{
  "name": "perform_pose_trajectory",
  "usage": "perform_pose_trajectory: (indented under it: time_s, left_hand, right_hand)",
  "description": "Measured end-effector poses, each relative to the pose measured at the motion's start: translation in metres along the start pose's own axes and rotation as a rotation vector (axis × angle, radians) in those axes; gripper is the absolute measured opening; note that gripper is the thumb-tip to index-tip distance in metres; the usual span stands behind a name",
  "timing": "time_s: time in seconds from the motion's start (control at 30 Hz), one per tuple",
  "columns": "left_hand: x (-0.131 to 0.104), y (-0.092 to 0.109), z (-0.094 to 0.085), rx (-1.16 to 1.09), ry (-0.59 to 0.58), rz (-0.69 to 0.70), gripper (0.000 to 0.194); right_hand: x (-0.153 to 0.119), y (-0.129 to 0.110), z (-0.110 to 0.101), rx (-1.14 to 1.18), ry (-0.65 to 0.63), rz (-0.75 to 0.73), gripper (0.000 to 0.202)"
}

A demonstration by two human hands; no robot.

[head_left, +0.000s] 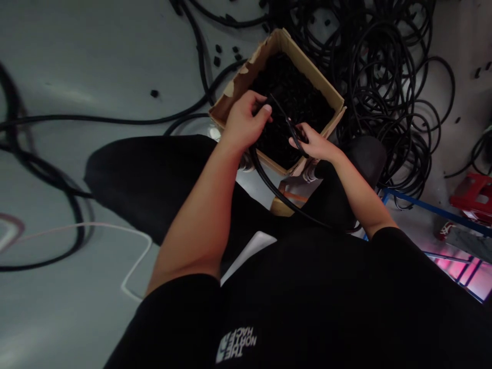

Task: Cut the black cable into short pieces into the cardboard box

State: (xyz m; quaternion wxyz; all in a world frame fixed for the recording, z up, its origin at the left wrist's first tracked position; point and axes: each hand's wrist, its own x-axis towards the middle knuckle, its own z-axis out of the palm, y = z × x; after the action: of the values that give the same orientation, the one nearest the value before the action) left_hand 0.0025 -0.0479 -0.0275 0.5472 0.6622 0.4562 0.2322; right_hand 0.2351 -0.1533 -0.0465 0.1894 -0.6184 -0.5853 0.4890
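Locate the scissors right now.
In the head view, the scissors are in the right hand, over the cardboard box, right of the left hand.

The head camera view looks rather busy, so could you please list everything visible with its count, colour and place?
cardboard box: one, brown, beneath the hands
small pieces: uncountable, black, inside the box, others scattered on the floor
held tube: one, black, from left hand toward torso
scissors: one, dark, right hand
coiled tubing: count unclear, black, upper right
loose tubing: several, black, left
cord: one, white, lower left
stool-like item: one, red, right edge
frame: count unclear, blue, right
shoe: one, red and white, right
floor: one, grey, throughout
left hand: one, bare, over box
right hand: one, bare, over box's right side
shirt: one, black, bottom
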Motion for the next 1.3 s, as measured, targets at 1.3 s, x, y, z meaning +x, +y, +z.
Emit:
perform_pose_trajectory:
  time_s: [1.3]
  left_hand:
    - [-0.007,-0.004,0.015,0.052,0.003,-0.005,0.046]
  right_hand:
    - [0.007,-0.02,-0.013,0.023,0.096,0.11,0.064]
